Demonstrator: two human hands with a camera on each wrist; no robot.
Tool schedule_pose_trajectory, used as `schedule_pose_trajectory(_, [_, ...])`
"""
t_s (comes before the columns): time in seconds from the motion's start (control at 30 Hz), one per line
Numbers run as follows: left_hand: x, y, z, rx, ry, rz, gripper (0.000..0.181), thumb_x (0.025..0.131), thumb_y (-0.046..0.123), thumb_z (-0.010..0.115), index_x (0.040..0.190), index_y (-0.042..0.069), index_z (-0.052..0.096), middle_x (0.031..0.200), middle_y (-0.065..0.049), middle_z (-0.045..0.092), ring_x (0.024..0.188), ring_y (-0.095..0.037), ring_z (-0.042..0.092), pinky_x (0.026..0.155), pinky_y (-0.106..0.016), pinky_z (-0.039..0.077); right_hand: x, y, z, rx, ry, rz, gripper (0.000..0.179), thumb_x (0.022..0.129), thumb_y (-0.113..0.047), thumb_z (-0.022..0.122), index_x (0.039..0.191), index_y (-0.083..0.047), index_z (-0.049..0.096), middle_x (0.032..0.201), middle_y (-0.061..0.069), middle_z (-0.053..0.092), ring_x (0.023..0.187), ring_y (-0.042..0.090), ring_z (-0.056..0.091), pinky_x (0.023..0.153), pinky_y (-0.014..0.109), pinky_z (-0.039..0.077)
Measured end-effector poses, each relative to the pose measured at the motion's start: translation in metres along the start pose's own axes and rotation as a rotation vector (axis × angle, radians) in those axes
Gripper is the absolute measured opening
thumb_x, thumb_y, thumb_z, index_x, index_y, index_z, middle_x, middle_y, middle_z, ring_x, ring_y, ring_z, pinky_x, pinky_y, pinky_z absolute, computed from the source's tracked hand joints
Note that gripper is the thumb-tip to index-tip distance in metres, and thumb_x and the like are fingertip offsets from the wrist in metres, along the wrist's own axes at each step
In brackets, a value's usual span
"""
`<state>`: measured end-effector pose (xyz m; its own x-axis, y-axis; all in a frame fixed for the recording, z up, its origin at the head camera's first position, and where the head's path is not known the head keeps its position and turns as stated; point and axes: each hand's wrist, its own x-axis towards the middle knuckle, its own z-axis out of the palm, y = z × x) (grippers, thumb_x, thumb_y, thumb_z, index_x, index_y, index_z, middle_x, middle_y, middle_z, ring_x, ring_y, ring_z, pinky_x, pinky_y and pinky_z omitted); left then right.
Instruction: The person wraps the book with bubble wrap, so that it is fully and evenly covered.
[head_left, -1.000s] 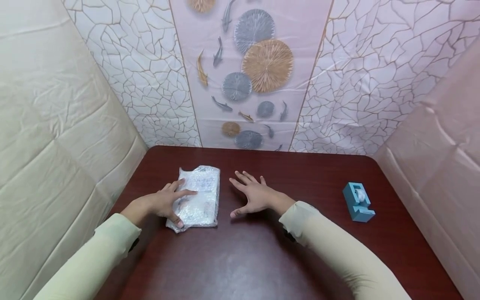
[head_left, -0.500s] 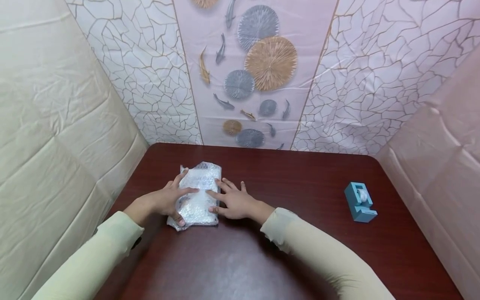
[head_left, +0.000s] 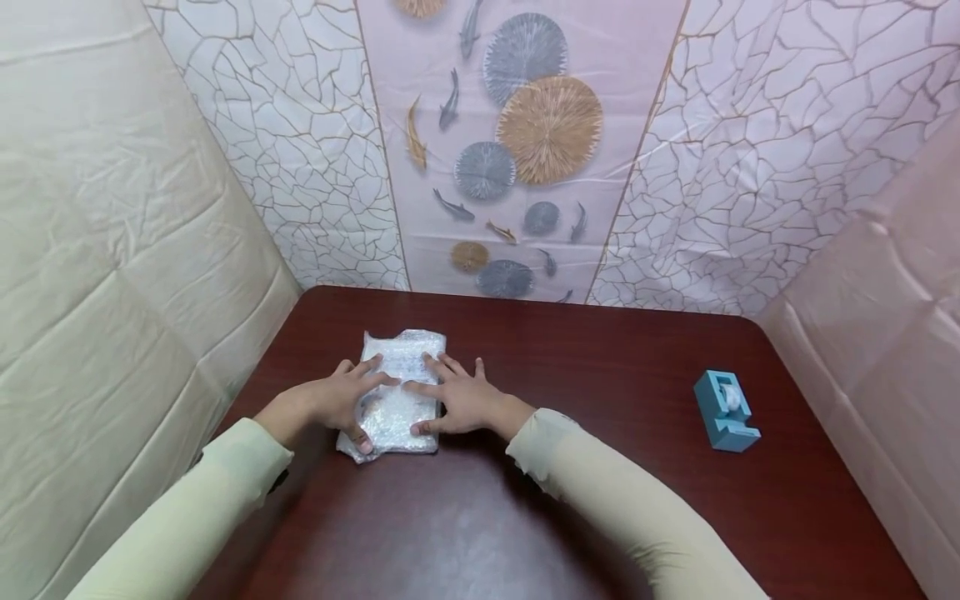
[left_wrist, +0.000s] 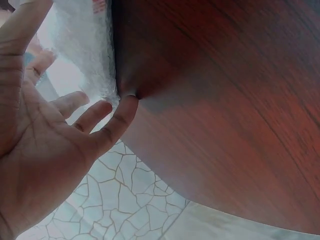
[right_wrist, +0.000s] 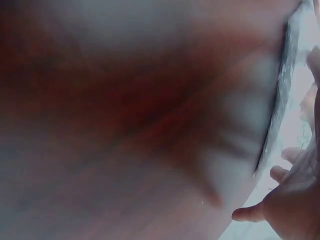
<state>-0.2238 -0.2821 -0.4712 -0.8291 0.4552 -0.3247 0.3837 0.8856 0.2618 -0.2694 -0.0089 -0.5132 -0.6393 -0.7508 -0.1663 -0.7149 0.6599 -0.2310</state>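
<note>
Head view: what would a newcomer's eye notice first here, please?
Probably the bubble-wrapped package on the left part of the table, with the left hand and right hand spread over its sides. Then the blue tape dispenser near the table's right edge, and the fish-patterned backdrop behind.

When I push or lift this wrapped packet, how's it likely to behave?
The packet likely slides rather than tips, since it lies flat on the table. Its shiny, bumpy wrap may feel slippery. Its fairly straight edges hint at something stiff inside.
</note>
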Motion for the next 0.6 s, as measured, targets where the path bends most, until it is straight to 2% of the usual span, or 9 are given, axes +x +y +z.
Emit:
schedule_pose_trajectory(0.17, [0.010,0.005,0.002,0.023,0.002,0.015,0.117,0.067,0.051,0.104,0.166,0.024,0.047,0.183,-0.028,0.016,0.146,-0.051,0.038,0.106,-0.068,0.054,0.004,0.013,-0.006,0.040,-0.013,0.074,0.123,0.082,-0.091,0.071,0.178,-0.041,0.013,0.189,0.009,-0.006,0.175,0.034,-0.007,0.123,0.091,0.010])
schedule_pose_trajectory(0.3, [0.016,0.008,0.003,0.036,0.003,0.019,0.118,0.066,0.053,0.104,0.165,0.026,0.047,0.183,-0.028,0.016,0.143,-0.050,0.039,0.106,-0.068,0.055,0.005,0.018,-0.009,0.060,-0.035,0.105,0.131,0.078,-0.090,0.075,0.179,-0.038,0.010,0.188,0.010,-0.009,0.175,0.033,-0.009,0.123,0.091,0.010])
schedule_pose_trajectory(0.43, [0.016,0.007,0.002,0.033,-0.011,0.010,0.118,0.067,0.053,0.104,0.166,0.026,0.046,0.184,-0.027,0.014,0.143,-0.050,0.038,0.106,-0.069,0.054,-0.005,0.018,-0.008,0.054,-0.006,0.103,0.125,0.084,-0.091,0.069,0.179,-0.035,0.010,0.188,0.011,-0.005,0.175,0.034,-0.004,0.124,0.089,0.013])
schedule_pose_trajectory(0.6, [0.004,-0.003,0.003,-0.014,-0.026,-0.014,0.119,0.068,0.052,0.103,0.168,0.028,0.044,0.185,-0.026,0.009,0.141,-0.048,0.036,0.103,-0.063,0.055,-0.031,0.019,-0.008,0.083,0.051,0.063,0.112,0.094,-0.086,0.060,0.179,-0.028,0.015,0.188,0.014,0.004,0.175,0.037,0.005,0.125,0.086,0.020])
